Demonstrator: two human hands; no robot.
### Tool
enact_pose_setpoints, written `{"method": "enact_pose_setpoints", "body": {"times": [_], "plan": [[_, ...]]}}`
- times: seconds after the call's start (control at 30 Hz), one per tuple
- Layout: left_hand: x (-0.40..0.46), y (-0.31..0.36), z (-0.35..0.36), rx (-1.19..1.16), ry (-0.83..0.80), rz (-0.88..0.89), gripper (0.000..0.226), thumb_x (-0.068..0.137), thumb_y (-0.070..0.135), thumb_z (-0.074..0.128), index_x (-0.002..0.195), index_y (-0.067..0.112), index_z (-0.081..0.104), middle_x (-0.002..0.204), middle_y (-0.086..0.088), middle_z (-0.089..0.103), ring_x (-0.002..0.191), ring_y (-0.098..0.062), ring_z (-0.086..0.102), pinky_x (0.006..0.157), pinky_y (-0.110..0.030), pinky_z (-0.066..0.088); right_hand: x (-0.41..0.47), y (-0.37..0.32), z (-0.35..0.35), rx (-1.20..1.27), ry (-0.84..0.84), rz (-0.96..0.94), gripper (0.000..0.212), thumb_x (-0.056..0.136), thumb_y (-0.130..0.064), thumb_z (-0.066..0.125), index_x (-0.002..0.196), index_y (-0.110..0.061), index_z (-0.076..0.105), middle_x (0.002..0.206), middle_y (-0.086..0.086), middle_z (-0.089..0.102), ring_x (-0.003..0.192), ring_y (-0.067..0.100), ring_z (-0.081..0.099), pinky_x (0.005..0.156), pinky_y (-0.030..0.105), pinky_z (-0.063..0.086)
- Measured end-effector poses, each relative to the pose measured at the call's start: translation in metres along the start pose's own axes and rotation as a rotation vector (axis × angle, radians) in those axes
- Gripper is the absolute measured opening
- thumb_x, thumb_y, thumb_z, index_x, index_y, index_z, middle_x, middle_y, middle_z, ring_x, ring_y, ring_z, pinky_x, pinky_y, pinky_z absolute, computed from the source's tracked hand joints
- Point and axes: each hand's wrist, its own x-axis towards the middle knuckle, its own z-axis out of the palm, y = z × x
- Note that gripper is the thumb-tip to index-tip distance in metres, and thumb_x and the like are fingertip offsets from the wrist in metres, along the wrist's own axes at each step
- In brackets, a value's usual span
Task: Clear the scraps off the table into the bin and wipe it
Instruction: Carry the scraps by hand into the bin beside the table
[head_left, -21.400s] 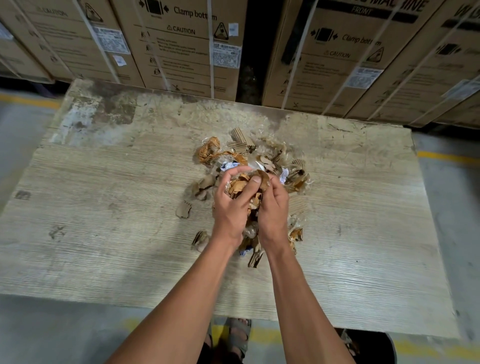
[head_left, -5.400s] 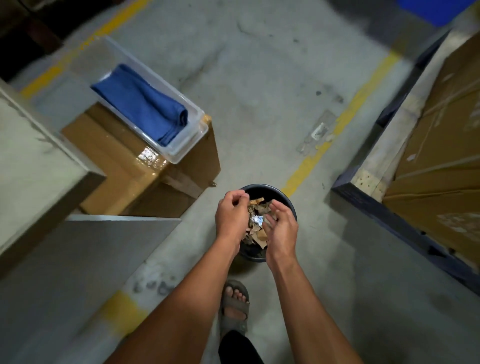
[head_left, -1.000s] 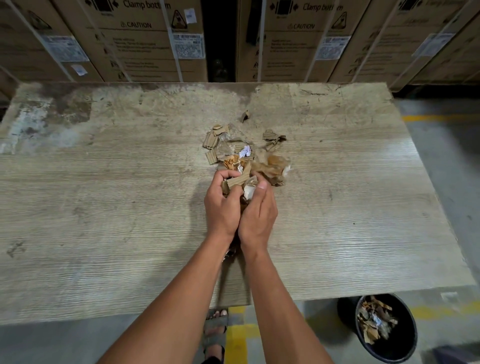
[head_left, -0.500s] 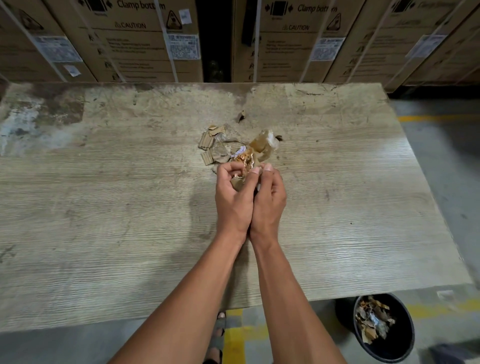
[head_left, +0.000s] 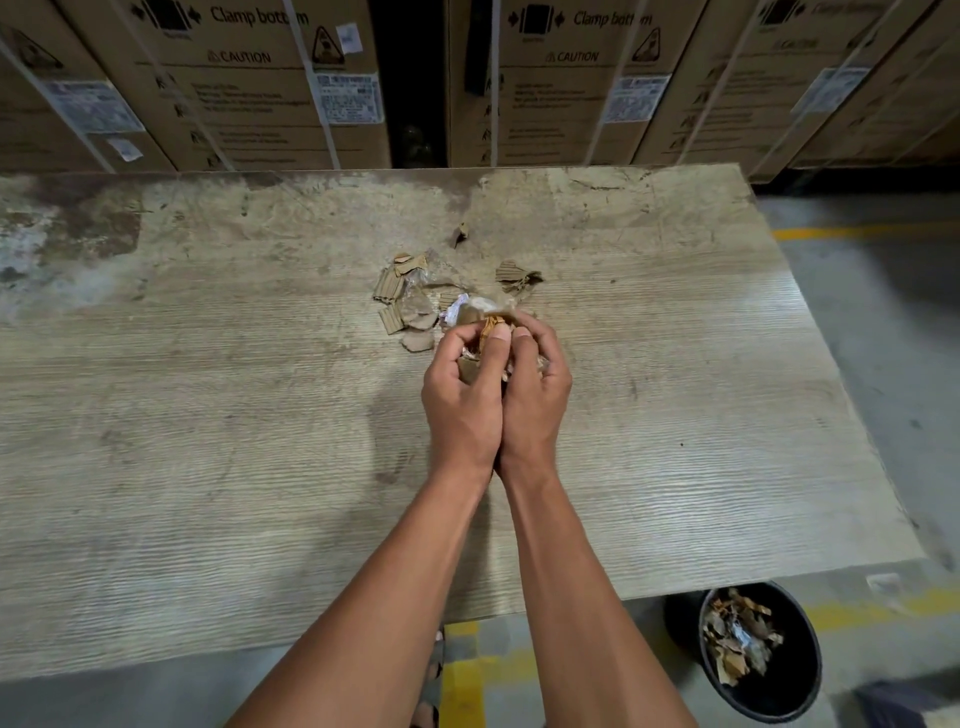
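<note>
My left hand (head_left: 460, 395) and my right hand (head_left: 535, 395) are pressed side by side above the middle of the worn wooden table (head_left: 208, 441), fingers curled round a bundle of scraps (head_left: 485, 319) of cardboard and crinkled plastic. More cardboard scraps (head_left: 400, 301) lie on the table just beyond and left of my hands. A few others (head_left: 517, 275) lie to the far right, and one small piece (head_left: 458, 235) lies further back. The black bin (head_left: 789, 691) stands on the floor off the table's near right corner, partly filled with scraps.
Stacked cardboard boxes (head_left: 260, 83) line the far side of the table. The concrete floor (head_left: 883, 322) with yellow lines runs to the right and under the near edge. My sandalled foot (head_left: 431, 675) shows below the table edge.
Both hands have gathered scraps from the pile and lifted them slightly off the table. The pile on the table is smaller than one second ago.
</note>
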Motion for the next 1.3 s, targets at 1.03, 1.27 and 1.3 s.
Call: {"method": "enact_pose_setpoints", "body": {"times": [1.03,1.27,1.3], "plan": [[-0.008,0.018,0.057,-0.099,0.048,-0.015,0.009,0.094,0.002,0.078,0.093,0.009,0.073,0.089,0.000,0.077,0.081,-0.007,0.070,0.076,-0.022,0.054,0.029,-0.032,-0.035,0.054,-0.127,0.112,0.048,0.115,-0.042,0.032,0.134,-0.020,0.070,0.132,-0.001,0.076,0.127,0.013,0.069,0.113,0.043,0.053],[-0.034,0.013,0.096,-0.133,-0.024,-0.036,0.007,0.098,0.005,0.075,0.093,0.008,0.070,0.084,0.004,0.077,0.078,-0.008,0.068,0.074,-0.022,0.054,0.036,-0.053,-0.076,-0.115,0.034,0.166,0.050,0.098,-0.066,0.040,0.101,-0.038,0.081,0.116,-0.013,0.080,0.116,0.008,0.071,0.108,0.052,0.054],[-0.038,0.012,0.104,-0.134,-0.045,-0.023,0.008,0.098,0.003,0.074,0.093,0.008,0.069,0.082,0.006,0.076,0.077,-0.007,0.068,0.075,-0.023,0.054,0.037,-0.056,-0.084,-0.098,0.048,0.182,0.047,0.098,-0.063,0.044,0.094,-0.036,0.082,0.109,-0.010,0.081,0.110,0.012,0.074,0.104,0.052,0.057]]}}
